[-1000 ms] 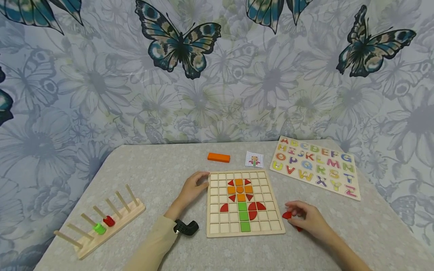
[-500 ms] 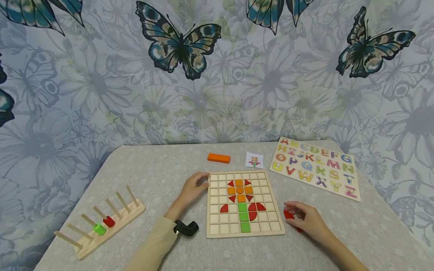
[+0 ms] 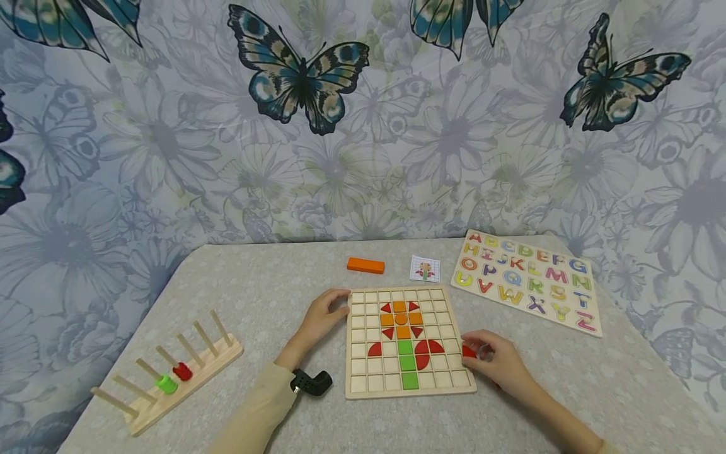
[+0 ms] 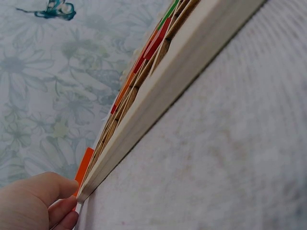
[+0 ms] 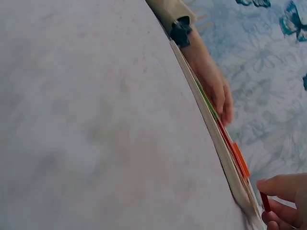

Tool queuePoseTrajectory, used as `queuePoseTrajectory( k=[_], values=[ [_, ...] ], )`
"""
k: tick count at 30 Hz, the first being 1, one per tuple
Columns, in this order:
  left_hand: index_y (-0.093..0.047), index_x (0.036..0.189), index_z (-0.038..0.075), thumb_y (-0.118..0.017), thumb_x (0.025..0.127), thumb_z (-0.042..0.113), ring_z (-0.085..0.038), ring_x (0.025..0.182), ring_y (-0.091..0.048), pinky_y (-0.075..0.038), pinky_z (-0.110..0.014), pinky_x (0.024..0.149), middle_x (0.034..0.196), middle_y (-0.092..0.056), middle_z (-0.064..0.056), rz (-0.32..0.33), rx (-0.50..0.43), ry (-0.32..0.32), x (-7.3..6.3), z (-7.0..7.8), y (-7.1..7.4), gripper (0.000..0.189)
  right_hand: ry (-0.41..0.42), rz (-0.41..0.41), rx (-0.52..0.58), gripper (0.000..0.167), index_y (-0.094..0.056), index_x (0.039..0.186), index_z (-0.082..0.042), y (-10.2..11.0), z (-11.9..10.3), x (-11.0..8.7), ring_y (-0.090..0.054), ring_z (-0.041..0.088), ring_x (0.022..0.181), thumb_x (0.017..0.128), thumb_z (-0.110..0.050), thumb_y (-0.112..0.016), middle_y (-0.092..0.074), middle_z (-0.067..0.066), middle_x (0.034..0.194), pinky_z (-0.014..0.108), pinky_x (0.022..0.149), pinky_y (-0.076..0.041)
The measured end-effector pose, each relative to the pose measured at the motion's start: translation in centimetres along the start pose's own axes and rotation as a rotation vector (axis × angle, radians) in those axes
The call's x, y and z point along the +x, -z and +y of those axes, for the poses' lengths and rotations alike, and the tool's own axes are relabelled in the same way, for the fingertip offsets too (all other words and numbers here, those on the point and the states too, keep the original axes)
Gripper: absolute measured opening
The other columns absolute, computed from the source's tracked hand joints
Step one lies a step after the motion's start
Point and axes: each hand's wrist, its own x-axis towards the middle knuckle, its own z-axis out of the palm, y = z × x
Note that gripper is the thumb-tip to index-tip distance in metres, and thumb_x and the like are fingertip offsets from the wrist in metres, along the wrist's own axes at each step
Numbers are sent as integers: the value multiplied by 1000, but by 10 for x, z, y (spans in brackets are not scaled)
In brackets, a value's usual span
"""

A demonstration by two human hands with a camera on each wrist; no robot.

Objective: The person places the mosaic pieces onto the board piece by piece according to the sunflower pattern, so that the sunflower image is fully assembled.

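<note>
A square wooden grid board (image 3: 363,381) lies in the middle of the table, holding a flower pattern of orange, red and green tiles. My left hand (image 3: 320,318) rests at its far left corner, thumb and fingertips touching the edge; the left wrist view has that thumb (image 4: 55,186) right at the corner. At the right edge of the board, my right hand (image 3: 499,360) pinches a red tile (image 3: 468,351) between thumb and fingers. Edge-on in the right wrist view, the red tile (image 5: 265,202) looks thin and its outline is hidden.
Behind the board are an orange block (image 3: 365,265) and a small pattern card (image 3: 425,268). An alphabet puzzle board (image 3: 524,277) lies at the back right. On the left stands a wooden peg rack (image 3: 187,378) with green and red rings.
My right hand has picked up a red tile from the table right of the board and carried it left to the board's edge. The left hand stays in place.
</note>
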Motion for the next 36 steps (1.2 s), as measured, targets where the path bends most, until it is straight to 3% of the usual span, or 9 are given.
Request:
queuePoseTrajectory(
  k=[7, 12, 20, 26, 36],
  values=[
    [-62, 123, 5, -66, 87, 7, -28, 126, -52, -41, -45, 109, 128, -61, -11, -4, -22, -13, 0, 0, 0, 37, 32, -74, 83, 33, -67, 106, -1, -29, -20, 25, -55, 13, 75, 76, -9, -78, -66, 8, 90, 19, 66, -50],
    [-61, 124, 5, -66, 87, 8, -27, 127, -52, -40, -44, 110, 129, -61, -11, -13, -24, -7, 0, 0, 0, 37, 46, -135, 82, 30, -68, 106, -5, -57, -37, 42, -54, 8, 78, 78, -10, -77, -67, 2, 91, 19, 70, -49],
    [-61, 124, 5, -65, 88, 8, -29, 127, -52, -40, -46, 109, 128, -61, -11, -4, -18, 0, -2, 1, 1, 36, 95, -244, 87, 31, -68, 108, -4, -93, -53, 56, -54, 11, 80, 79, -9, -76, -67, 4, 95, 18, 69, -48],
    [-61, 124, 5, -65, 88, 8, -28, 127, -51, -40, -45, 109, 129, -60, -11, -9, -34, -1, 0, 0, 0, 37, 144, -280, 78, 32, -67, 108, -2, -101, -57, 59, -56, 14, 81, 78, -8, -76, -67, 6, 95, 19, 70, -48],
    [-62, 123, 6, -66, 88, 8, -28, 127, -51, -40, -45, 110, 129, -61, -11, -6, -29, -3, -1, 1, 0, 36, 149, -291, 116, 30, -66, 109, -2, -102, -56, 60, -58, 19, 84, 80, -8, -74, -68, 9, 97, 21, 73, -50]
  ],
)
